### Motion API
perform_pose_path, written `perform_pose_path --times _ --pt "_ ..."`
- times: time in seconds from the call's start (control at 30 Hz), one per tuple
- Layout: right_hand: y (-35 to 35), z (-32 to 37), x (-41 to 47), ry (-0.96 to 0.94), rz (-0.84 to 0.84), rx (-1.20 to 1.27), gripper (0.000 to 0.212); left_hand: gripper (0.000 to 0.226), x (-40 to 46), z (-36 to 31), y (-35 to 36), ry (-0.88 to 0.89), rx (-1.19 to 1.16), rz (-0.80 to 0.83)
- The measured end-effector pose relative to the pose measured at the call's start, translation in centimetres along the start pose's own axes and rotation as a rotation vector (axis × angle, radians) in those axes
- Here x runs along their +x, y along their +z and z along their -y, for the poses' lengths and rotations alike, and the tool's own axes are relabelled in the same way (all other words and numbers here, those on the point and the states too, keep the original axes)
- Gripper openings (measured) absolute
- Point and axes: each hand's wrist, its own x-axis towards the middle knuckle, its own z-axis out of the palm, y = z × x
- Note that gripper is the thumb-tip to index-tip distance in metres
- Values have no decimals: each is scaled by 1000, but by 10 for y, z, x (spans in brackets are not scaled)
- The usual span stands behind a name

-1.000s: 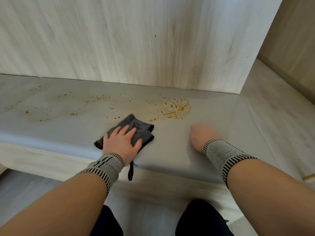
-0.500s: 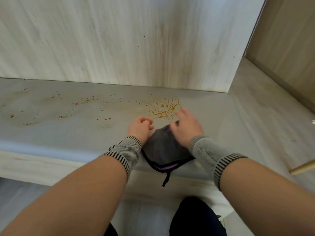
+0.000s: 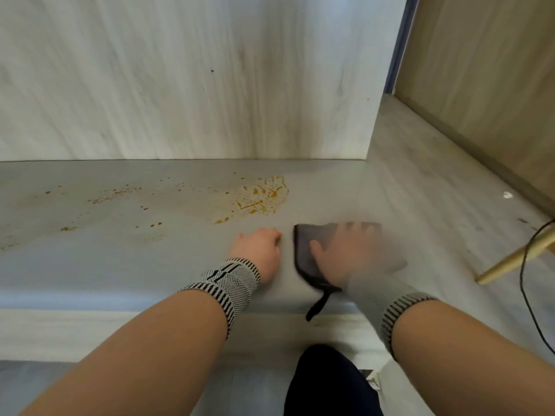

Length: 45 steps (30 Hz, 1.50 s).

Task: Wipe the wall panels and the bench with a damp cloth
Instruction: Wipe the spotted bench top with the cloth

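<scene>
Two hands work low on the grey counter (image 3: 90, 259). The right hand (image 3: 351, 253) lies flat on the dark cloth (image 3: 306, 253), fingers (image 3: 357, 232) spread and straight, pressing it onto the counter near the front edge; the hand is blurred. A dark loop (image 3: 316, 306) from the cloth hangs over the counter's front edge. The left hand (image 3: 258, 247) rests just beside the cloth, apart from it, its fingers curled under into a loose fist holding nothing. Both wrists wear striped knit bands (image 3: 223, 280). Behind the hands, an orange-brown stain (image 3: 261, 196) sits on the counter near the pale wood-grain wall panel (image 3: 180, 76), with smaller specks (image 3: 114, 193) scattered to its left. Nothing lies between cloth and stain. To the right, a light wooden leg (image 3: 510, 259) and a thin black cable (image 3: 525, 283) stand over the floor (image 3: 435, 181), beside a tan panel (image 3: 486, 70).
</scene>
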Motion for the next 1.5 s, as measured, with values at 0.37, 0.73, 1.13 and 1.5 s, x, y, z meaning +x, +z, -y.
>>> perform_pose_path --times 0.37,0.73,1.13,1.5 --pt "-9 -68 7 168 -25 42 81 56 44 -72 15 196 157 106" --pt "-20 -56 91 101 -70 14 74 66 144 -93 2 166 293 129" --pt "-49 -44 258 -52 -37 32 73 74 216 -96 12 137 367 165" --pt "-48 -44 282 113 -51 168 85 75 213 -95 16 144 332 167"
